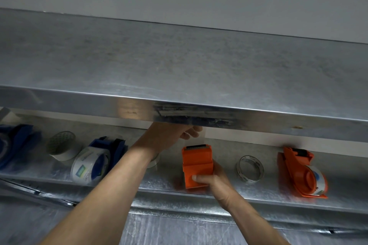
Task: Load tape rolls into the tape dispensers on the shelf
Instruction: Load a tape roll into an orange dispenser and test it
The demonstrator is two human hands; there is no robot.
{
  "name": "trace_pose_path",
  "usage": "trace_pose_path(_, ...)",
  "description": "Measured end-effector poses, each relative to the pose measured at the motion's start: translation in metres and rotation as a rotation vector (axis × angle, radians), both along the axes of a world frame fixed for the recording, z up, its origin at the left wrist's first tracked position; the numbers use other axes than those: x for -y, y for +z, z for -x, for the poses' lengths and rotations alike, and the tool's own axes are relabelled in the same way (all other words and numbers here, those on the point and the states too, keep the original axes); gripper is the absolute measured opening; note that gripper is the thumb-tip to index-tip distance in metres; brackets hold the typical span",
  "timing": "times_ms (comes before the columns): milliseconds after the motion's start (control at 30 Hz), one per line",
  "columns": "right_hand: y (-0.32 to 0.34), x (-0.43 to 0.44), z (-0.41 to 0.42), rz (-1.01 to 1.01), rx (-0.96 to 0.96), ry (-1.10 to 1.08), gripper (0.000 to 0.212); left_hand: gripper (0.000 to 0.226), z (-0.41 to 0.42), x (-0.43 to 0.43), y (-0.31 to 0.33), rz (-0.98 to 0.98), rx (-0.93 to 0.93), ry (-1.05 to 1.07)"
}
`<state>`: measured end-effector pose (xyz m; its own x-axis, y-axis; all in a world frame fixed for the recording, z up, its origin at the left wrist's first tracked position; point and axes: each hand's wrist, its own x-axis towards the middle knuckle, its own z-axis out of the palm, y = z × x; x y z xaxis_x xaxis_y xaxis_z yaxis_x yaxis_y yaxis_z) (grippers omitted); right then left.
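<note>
My right hand (216,184) grips the lower end of an orange tape dispenser (196,162) that stands on the lower metal shelf (179,190), with its toothed blade pointing away from me. No roll shows in it. Above and behind it, my left hand (173,135) reaches in under the upper shelf; its fingers are loosely spread with nothing seen in them, and the shelf lip hides its top. A tape roll (155,162) peeks out beneath my left wrist. A clear, thin tape ring (250,168) lies just right of the held dispenser.
A second orange dispenser (302,173) holding a roll lies at the right. To the left are a blue dispenser (111,148) with a printed tape roll (90,166), a white roll (63,146) and another blue dispenser (14,145). The upper shelf (179,69) overhangs closely.
</note>
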<state>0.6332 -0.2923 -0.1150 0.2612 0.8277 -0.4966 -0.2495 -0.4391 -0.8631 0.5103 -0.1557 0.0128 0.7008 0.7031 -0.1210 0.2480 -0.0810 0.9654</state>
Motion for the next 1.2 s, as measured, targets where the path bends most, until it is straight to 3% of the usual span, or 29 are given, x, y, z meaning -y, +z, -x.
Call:
trace_pose_path(100, 0.003, -0.006, 0.003, 0.018, -0.024, -0.081, 0.054, 0.013, -0.001, 0.009, -0.005, -0.087, -0.063, -0.075)
trace_pose_path(267, 0.017, -0.017, 0.001, 0.143, -0.042, -0.110, 0.028, 0.031, -0.006, 0.017, -0.037, -0.446, -0.167, -0.183)
trace_pose_path(400, 0.034, -0.021, -0.002, 0.219, -0.084, -0.134, 0.013, 0.010, -0.005, 0.021, -0.063, -0.615, -0.172, -0.212)
trace_pose_path(633, 0.063, -0.019, -0.005, 0.167, -0.334, -0.170, 0.020, 0.008, -0.003, 0.019, -0.079, -0.755, -0.079, -0.126)
trace_pose_path(800, 0.064, -0.016, -0.007, 0.067, -0.392, -0.199, 0.022, 0.015, 0.002, 0.015, -0.085, -0.806, -0.105, -0.119)
trace_pose_path(967, 0.053, -0.019, 0.002, 0.128, -0.205, -0.237, 0.035, 0.021, 0.001, 0.022, -0.093, -0.862, -0.106, -0.123)
trace_pose_path(1033, 0.046, -0.020, 0.002, 0.152, -0.164, -0.238, 0.042, 0.030, 0.002, 0.026, -0.090, -0.842, -0.152, -0.131)
trace_pose_path(1133, 0.041, -0.018, -0.003, 0.163, -0.167, -0.257, 0.040, 0.020, 0.004, 0.027, -0.090, -0.819, -0.213, -0.157)
trace_pose_path(1200, 0.042, -0.015, -0.008, 0.141, -0.240, -0.269, 0.033, 0.017, 0.006, 0.030, -0.089, -0.667, -0.150, -0.056)
